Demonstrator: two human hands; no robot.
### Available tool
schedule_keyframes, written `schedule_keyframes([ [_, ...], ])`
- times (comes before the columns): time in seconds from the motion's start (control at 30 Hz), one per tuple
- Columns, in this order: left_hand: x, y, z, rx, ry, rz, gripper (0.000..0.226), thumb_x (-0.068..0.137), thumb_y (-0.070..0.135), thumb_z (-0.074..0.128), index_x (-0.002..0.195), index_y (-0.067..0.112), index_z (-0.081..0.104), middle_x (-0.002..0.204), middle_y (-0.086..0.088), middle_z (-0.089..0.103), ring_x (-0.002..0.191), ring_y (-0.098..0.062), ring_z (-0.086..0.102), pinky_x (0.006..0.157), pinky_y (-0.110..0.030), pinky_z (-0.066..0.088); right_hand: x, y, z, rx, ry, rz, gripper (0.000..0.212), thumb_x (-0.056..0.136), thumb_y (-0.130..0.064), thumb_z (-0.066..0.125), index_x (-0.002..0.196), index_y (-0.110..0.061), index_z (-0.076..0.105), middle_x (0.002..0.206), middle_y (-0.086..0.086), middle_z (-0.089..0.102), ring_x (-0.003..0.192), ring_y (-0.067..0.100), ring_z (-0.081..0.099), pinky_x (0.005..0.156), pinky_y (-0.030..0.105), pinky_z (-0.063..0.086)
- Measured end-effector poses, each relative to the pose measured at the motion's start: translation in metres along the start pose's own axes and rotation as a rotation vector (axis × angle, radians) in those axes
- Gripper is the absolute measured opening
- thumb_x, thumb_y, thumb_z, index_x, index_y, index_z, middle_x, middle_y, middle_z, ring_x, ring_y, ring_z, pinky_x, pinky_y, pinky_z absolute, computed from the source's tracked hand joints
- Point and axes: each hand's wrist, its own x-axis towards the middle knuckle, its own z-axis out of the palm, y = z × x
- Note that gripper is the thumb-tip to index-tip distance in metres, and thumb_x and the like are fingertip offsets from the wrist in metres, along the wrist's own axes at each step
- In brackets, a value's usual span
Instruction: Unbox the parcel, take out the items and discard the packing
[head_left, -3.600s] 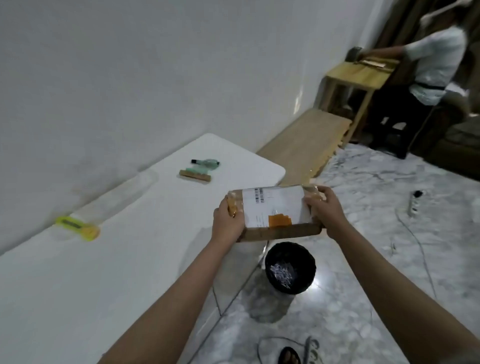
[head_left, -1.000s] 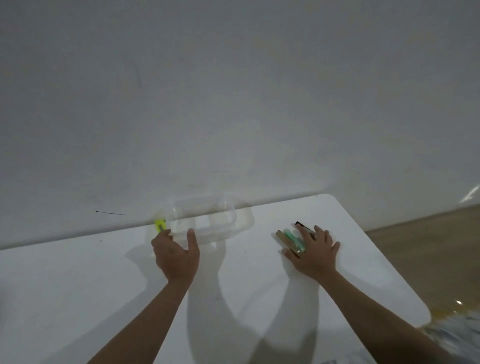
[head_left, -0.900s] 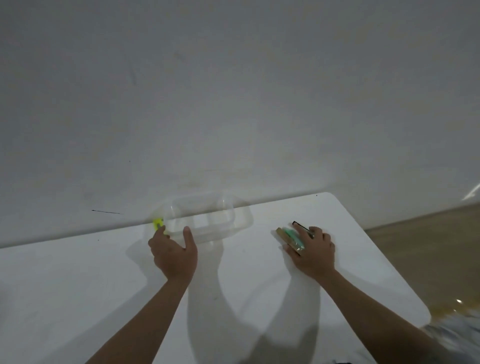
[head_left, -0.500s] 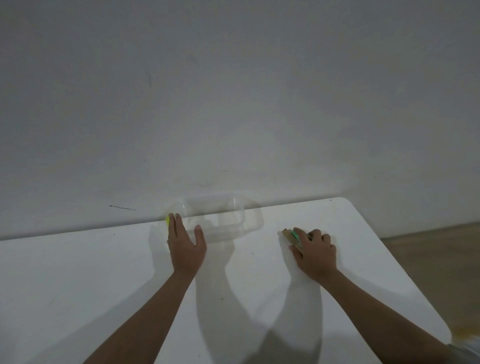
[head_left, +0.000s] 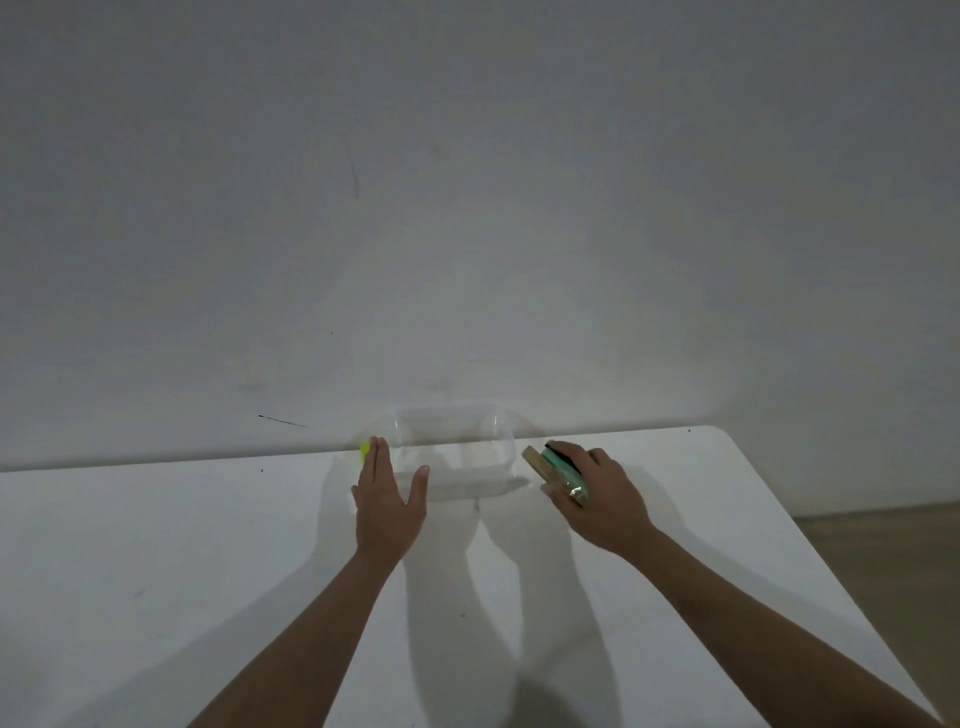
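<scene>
A clear plastic container (head_left: 457, 457) stands on the white table (head_left: 156, 571) against the wall. My left hand (head_left: 387, 501) lies flat and open at its left end, fingers beside a small yellow-green piece (head_left: 365, 449). My right hand (head_left: 597, 493) is closed around a small bundle (head_left: 558, 470): a tan wooden strip, a green item and something black, lifted just right of the container. The parcel is out of view.
A plain grey-white wall (head_left: 467, 208) rises right behind the table. The table's rounded right corner (head_left: 722, 436) gives way to a wooden floor (head_left: 883, 535).
My right hand has closed on the bundle and brought it left toward the container. My left hand has slid up alongside the container's left end. The parcel seen earlier is gone from view.
</scene>
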Motion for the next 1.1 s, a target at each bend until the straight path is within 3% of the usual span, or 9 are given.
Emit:
schedule_keyframes([
  [0.13, 0.002, 0.002, -0.003, 0.002, -0.01, -0.028, 0.073, 0.091, 0.038, 0.053, 0.147, 0.005, 0.021, 0.156, -0.007, 0.021, 0.146, -0.021, 0.013, 0.114, -0.054, 0.007, 0.043, -0.054, -0.007, 0.132, -0.052, -0.152, 0.061, 0.079, -0.052, 0.061, 0.132, -0.032, 0.039, 0.116, 0.001, 0.059, 0.101, 0.021, 0.056, 0.08, 0.036, 0.048],
  [0.27, 0.004, 0.003, -0.005, 0.002, -0.024, -0.049, 0.073, 0.09, 0.04, 0.054, 0.147, 0.006, 0.022, 0.156, -0.005, 0.021, 0.147, -0.02, 0.009, 0.114, -0.053, 0.005, 0.086, -0.091, 0.006, 0.031, -0.272, -0.187, 0.069, 0.08, -0.046, 0.067, 0.136, -0.021, 0.036, 0.131, 0.007, 0.055, 0.116, 0.029, 0.053, 0.093, 0.037, 0.043],
  [0.53, 0.005, 0.004, -0.007, 0.012, -0.043, -0.053, 0.073, 0.091, 0.043, 0.051, 0.148, 0.009, 0.019, 0.158, -0.002, 0.017, 0.147, -0.018, 0.005, 0.115, -0.051, 0.003, 0.126, -0.099, 0.049, -0.074, -0.605, -0.164, 0.061, 0.081, -0.048, 0.066, 0.129, -0.02, 0.042, 0.127, 0.007, 0.058, 0.11, 0.027, 0.056, 0.088, 0.036, 0.045],
  [0.73, 0.005, 0.001, -0.007, 0.003, -0.045, -0.057, 0.072, 0.092, 0.041, 0.051, 0.148, 0.01, 0.019, 0.158, -0.002, 0.015, 0.147, -0.017, 0.005, 0.115, -0.053, 0.004, 0.125, -0.094, 0.056, 0.125, -0.532, -0.151, 0.037, 0.088, -0.026, 0.063, 0.124, -0.017, 0.06, 0.129, 0.001, 0.061, 0.117, 0.018, 0.056, 0.095, 0.018, 0.037],
  [0.83, 0.004, 0.002, -0.008, -0.015, -0.046, -0.066, 0.072, 0.092, 0.041, 0.051, 0.148, 0.01, 0.018, 0.158, -0.002, 0.015, 0.147, -0.018, 0.006, 0.114, -0.053, 0.004, 0.124, -0.091, 0.048, 0.19, -0.435, -0.124, 0.028, 0.09, -0.019, 0.06, 0.116, -0.016, 0.066, 0.124, 0.001, 0.065, 0.11, 0.021, 0.062, 0.095, 0.022, 0.044],
  [1.0, 0.004, 0.004, -0.008, -0.012, -0.052, -0.075, 0.072, 0.092, 0.042, 0.05, 0.148, 0.01, 0.017, 0.158, -0.002, 0.014, 0.147, -0.018, 0.006, 0.114, -0.054, 0.005, 0.11, -0.083, 0.036, 0.216, -0.266, -0.156, 0.024, 0.09, -0.014, 0.057, 0.112, -0.011, 0.068, 0.118, 0.003, 0.068, 0.111, 0.016, 0.06, 0.093, 0.016, 0.04],
  [1.1, 0.006, 0.004, -0.006, 0.049, -0.061, -0.095, 0.073, 0.093, 0.044, 0.046, 0.149, 0.01, 0.014, 0.159, -0.003, 0.01, 0.147, -0.02, 0.003, 0.115, -0.053, 0.004, 0.098, -0.081, 0.031, 0.235, -0.198, -0.175, 0.025, 0.09, -0.013, 0.058, 0.113, -0.009, 0.067, 0.116, 0.006, 0.068, 0.11, 0.019, 0.062, 0.098, 0.024, 0.044],
])
